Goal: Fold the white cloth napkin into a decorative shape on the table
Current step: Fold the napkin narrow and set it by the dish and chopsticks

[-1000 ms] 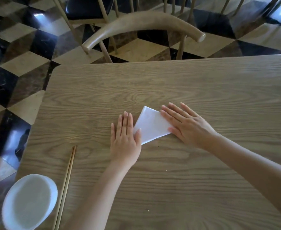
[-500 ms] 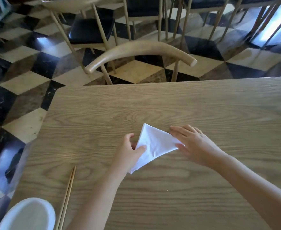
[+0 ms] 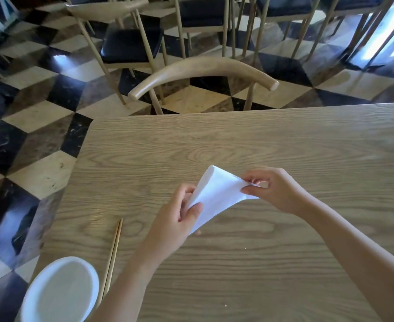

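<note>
The white cloth napkin (image 3: 216,194) is folded into a small triangle and is held just above the wooden table (image 3: 261,140). My left hand (image 3: 179,217) pinches its lower left corner between thumb and fingers. My right hand (image 3: 272,187) pinches the right corner with the fingertips. The napkin's top point curls up and away from me, and part of its lower edge is hidden behind my left hand.
A white bowl (image 3: 61,291) sits at the table's near left corner, with a pair of wooden chopsticks (image 3: 112,259) beside it. A chair with a curved wooden back (image 3: 203,70) stands at the far edge. More chairs stand on the checkered floor (image 3: 28,126) beyond.
Both hands went from pressing the napkin flat on the table to pinching its corners and lifting it. The view tilted up, showing more chairs.
</note>
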`<move>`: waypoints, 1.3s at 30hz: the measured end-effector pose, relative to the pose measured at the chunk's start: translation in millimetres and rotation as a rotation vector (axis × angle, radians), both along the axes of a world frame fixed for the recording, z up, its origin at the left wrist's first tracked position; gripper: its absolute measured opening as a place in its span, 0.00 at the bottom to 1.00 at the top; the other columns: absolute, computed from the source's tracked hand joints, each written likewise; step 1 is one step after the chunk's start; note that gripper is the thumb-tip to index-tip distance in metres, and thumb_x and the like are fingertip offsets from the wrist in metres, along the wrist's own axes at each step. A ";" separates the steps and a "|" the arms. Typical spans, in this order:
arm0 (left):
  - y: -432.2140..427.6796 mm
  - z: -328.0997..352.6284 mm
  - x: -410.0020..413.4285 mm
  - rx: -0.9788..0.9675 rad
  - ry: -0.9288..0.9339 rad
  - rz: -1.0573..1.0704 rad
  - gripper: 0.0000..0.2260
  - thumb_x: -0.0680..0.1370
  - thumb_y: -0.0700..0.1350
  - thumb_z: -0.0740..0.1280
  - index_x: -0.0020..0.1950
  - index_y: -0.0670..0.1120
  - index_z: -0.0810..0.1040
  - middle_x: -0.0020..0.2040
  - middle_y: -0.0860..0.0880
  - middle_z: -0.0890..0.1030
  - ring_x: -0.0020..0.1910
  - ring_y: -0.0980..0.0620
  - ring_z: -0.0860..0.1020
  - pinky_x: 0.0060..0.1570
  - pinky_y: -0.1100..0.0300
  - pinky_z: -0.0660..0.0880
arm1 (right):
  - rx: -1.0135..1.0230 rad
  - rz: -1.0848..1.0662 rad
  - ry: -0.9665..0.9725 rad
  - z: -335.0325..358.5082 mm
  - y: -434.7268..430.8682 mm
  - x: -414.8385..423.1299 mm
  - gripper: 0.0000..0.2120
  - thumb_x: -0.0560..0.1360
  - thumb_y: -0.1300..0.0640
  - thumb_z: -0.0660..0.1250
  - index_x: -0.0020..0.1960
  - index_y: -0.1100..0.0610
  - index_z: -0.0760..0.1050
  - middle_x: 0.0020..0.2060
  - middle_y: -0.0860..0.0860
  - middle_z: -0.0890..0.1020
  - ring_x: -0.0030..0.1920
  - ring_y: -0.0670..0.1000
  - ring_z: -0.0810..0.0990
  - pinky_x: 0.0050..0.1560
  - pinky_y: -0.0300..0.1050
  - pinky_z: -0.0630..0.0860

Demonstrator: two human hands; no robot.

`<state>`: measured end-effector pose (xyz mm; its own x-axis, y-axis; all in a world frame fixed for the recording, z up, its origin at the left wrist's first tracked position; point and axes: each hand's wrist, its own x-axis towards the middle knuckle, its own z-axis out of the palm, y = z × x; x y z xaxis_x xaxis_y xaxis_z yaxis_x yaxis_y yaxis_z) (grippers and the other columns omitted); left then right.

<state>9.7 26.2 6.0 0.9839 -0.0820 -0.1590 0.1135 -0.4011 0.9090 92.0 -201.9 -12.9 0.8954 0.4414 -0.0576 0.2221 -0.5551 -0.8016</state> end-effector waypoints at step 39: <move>9.6 -78.3 -196.1 0.522 -0.153 0.827 0.07 0.69 0.39 0.74 0.42 0.46 0.78 0.36 0.58 0.71 0.35 0.55 0.71 0.41 0.61 0.68 | -0.310 0.217 -0.138 -32.3 160.5 -60.6 0.10 0.71 0.64 0.62 0.52 0.59 0.70 0.49 0.54 0.76 0.50 0.56 0.73 0.43 0.45 0.67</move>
